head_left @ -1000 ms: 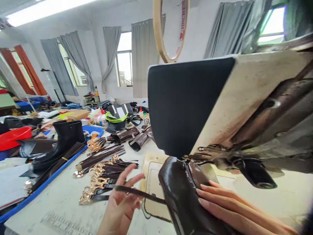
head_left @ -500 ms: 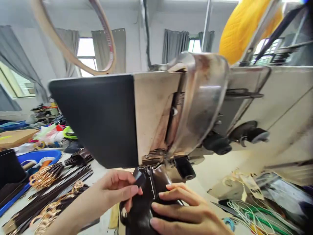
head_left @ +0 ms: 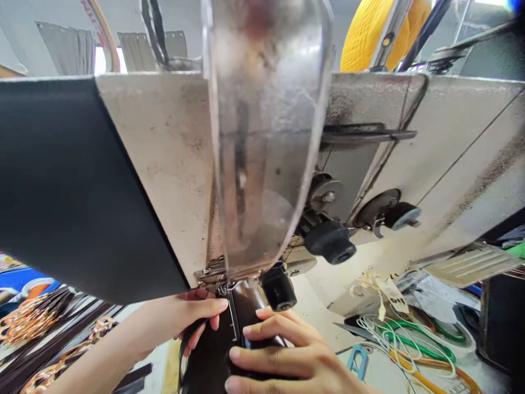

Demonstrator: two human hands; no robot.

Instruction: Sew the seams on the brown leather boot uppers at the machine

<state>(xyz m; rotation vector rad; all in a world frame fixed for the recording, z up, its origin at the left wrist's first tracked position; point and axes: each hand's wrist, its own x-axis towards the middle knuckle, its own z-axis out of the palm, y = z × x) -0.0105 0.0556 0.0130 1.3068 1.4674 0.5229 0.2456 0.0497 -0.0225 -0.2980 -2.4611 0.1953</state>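
A dark brown, glossy leather piece (head_left: pixel 211 355) lies under the presser foot (head_left: pixel 223 287) of a sewing machine (head_left: pixel 164 142). White marks run along a narrow slot in it. My left hand (head_left: pixel 194 317) pinches the leather's left edge just in front of the foot, thumb on top and fingers curled below. A thin dark strap hangs beneath those fingers. Flat on the right part of the leather rests my right hand (head_left: pixel 283 350), fingers spread and holding nothing. A clear curved guard (head_left: pixel 266 137) covers the needle area, so the needle tip cannot be made out.
Black tension knobs (head_left: pixel 330 241) jut from the machine's front. On the right lie green-handled scissors (head_left: pixel 426 339), tangled white cord and a blue clip-like tool (head_left: pixel 357 361). Dark straps with gold-coloured rings (head_left: pixel 36 314) are piled at left. A yellow thread cone (head_left: pixel 369 33) stands behind the machine.
My view has come closer to the machine and turned, so the guard looks larger. The left hand has gone from a raised flap to the leather's edge by the foot. The right stays flat.
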